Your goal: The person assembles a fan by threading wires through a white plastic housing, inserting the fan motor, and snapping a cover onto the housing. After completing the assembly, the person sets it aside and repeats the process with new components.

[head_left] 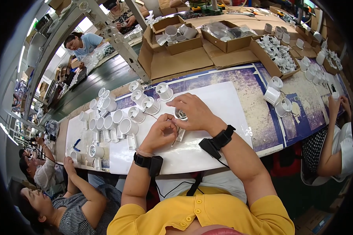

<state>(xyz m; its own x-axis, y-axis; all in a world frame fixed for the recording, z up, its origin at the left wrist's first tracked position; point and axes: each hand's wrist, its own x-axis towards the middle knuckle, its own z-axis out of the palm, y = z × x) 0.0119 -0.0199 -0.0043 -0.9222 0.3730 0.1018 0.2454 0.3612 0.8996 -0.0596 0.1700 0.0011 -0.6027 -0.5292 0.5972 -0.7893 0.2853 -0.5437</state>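
A: What's being worked on?

B: A small round white part, just above the middle of the frame, on the white sheet. The right hand lies over it with fingers curled round its rim, so it is closed on the part and most of it is hidden.

A: And the left?

B: The left hand sits just below and to the left, thumb and forefinger pinched tight on a thin wire that runs toward the part. A small white piece lies on the sheet between the hands.

A: Which step would you call it?

B: I'd judge it a fitting step: the wire being led into or onto the part while the other hand steadies it. The next move likely calls for a fine, steady pinch and keeping the part from turning.

A: How do the arms sit?

B: Both forearms rise from the lower edge and converge, wrists bent inward, each with a black wristband.

A: Around them?

B: A cluster of white cups to the left, more cups to the right, and cardboard boxes across the top. Other people sit at lower left and at the right edge.
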